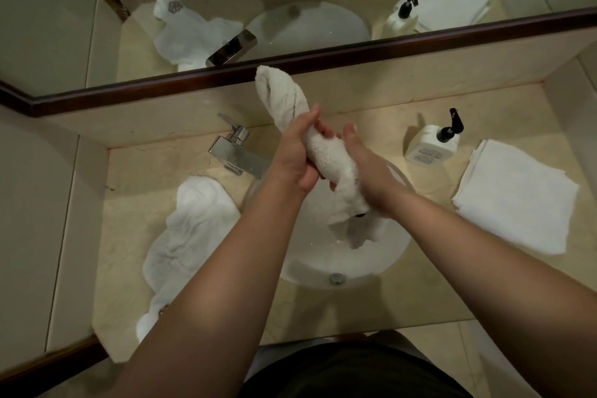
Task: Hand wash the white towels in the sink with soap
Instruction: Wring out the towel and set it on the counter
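Above the sink (381, 265), both hands grip one twisted white towel (326, 152) held as a rope. Left hand (295, 155) is wrapped round its upper middle, fingers curled over the cloth; right hand (368, 168) is wrapped round the lower part, just beside the left. Upper end of the towel rises past the left hand toward the mirror frame (193, 87); lower end hangs below the right hand into the basin.

Towels counted: three groups. One in the hands; one crumpled towel (190, 236) on the table (135, 171) left of the sink, its lower end hanging over the table's front edge; one folded stack (513, 197) right of the sink, number of layers not determinable.

One soap dispenser (431, 145), white with black pump, stands between the sink and the folded stack. One chrome faucet (237, 152) sits at the sink's upper left. Basin holds only the towel's hanging end; a drain fitting (336, 278) shows at its near rim.
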Tool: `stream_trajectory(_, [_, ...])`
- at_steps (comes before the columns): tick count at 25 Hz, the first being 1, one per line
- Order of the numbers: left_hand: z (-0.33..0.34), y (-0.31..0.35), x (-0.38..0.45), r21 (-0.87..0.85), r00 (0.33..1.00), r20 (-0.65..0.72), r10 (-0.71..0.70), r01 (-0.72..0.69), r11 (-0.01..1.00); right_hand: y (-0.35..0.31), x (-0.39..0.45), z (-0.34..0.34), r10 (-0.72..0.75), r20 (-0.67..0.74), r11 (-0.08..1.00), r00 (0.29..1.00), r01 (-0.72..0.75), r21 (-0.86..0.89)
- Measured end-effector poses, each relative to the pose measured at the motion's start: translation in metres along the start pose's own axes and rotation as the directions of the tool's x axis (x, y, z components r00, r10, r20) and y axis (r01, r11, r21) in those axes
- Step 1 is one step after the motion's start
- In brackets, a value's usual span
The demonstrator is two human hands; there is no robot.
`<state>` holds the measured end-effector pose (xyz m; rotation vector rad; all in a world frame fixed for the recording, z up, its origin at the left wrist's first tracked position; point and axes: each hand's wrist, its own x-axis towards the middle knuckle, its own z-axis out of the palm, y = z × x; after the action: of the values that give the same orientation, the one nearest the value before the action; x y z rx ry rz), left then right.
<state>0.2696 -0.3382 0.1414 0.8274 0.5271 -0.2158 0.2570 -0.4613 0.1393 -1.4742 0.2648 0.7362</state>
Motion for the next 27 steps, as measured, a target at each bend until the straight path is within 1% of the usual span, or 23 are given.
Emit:
stream_trajectory(2, [0.005,-0.007,0.003,-0.066,0.993,-0.119,-0.009,0.001,0.998,0.013,0.005,0.005,-0.154,-0.115,0.975,0.981,0.133,-0.176])
stream_trajectory(4, [0.007,-0.014,0.004,-0.060,0.976,-0.216,-0.025,0.012,0.998,0.029,0.012,0.005,-0.285,-0.174,0.929,0.943,0.227,-0.294])
stream_trajectory(7, [0.007,-0.022,0.005,0.008,0.930,-0.367,-0.023,0.028,1.000,0.041,0.019,0.001,-0.434,-0.157,0.828,0.887,0.324,-0.459])
stream_trajectory(9, [0.008,-0.025,0.006,0.048,0.889,-0.457,-0.016,0.042,0.998,0.044,0.019,0.000,-0.513,-0.125,0.712,0.849,0.340,-0.614])
stream_trajectory(10, [0.009,-0.025,0.006,0.058,0.874,-0.486,-0.022,0.057,0.997,0.044,0.019,0.000,-0.551,-0.121,0.662,0.826,0.344,-0.666])
stream_trajectory(11, [0.010,-0.026,0.006,0.059,0.860,-0.509,-0.030,0.070,0.996,0.045,0.020,-0.001,-0.568,-0.128,0.642,0.813,0.340,-0.687])
stream_trajectory(12, [0.011,-0.025,0.006,0.053,0.851,-0.524,-0.040,0.079,0.995,0.046,0.019,0.000,-0.560,-0.150,0.659,0.815,0.328,-0.677])
stream_trajectory(14, [0.013,-0.025,0.007,0.029,0.844,-0.533,-0.060,0.090,0.996,0.048,0.018,0.002,-0.500,-0.192,0.720,0.844,0.282,-0.634])
stream_trajectory(16, [0.013,-0.026,0.005,0.012,0.839,-0.541,-0.060,0.079,0.997,0.042,0.015,0.001,-0.424,-0.184,0.759,0.887,0.237,-0.607])
stream_trajectory(17, [0.012,-0.026,0.004,-0.002,0.837,-0.544,-0.059,0.069,0.998,0.037,0.014,-0.002,-0.364,-0.159,0.789,0.918,0.213,-0.577])
stream_trajectory(19, [0.010,-0.028,0.001,0.011,0.839,-0.543,-0.039,0.054,0.998,0.028,0.012,-0.010,-0.201,-0.047,0.861,0.978,0.154,-0.484])
stream_trajectory(21, [0.011,-0.024,-0.004,0.123,0.861,-0.508,0.024,0.045,0.991,0.023,0.009,-0.016,-0.082,0.073,0.929,0.994,0.103,-0.355])
stream_trajectory(22, [0.010,-0.020,-0.005,0.176,0.891,-0.451,0.051,0.033,0.984,0.021,0.008,-0.019,-0.068,0.090,0.957,0.994,0.090,-0.275])
stream_trajectory(23, [0.008,-0.017,-0.006,0.211,0.936,-0.347,0.054,0.022,0.977,0.020,0.007,-0.020,-0.067,0.076,0.976,0.995,0.081,-0.202])
stream_trajectory(24, [0.004,-0.014,-0.007,0.237,0.980,-0.194,0.038,0.009,0.971,0.018,0.005,-0.022,-0.063,0.065,0.988,0.996,0.071,-0.138])
stream_trajectory(25, [-0.002,-0.011,-0.008,0.227,1.000,-0.026,0.006,0.000,0.974,0.014,0.003,-0.024,-0.039,0.062,0.996,0.997,0.044,-0.079])
stream_trajectory(26, [-0.008,-0.009,-0.007,0.207,0.992,0.120,-0.022,-0.004,0.978,0.012,0.001,-0.026,-0.001,0.082,1.000,0.997,0.003,-0.024])
stream_trajectory(27, [-0.014,-0.008,-0.007,0.194,0.973,0.227,-0.049,0.004,0.981,0.008,-0.001,-0.027,0.048,0.125,0.998,0.991,-0.054,0.044])
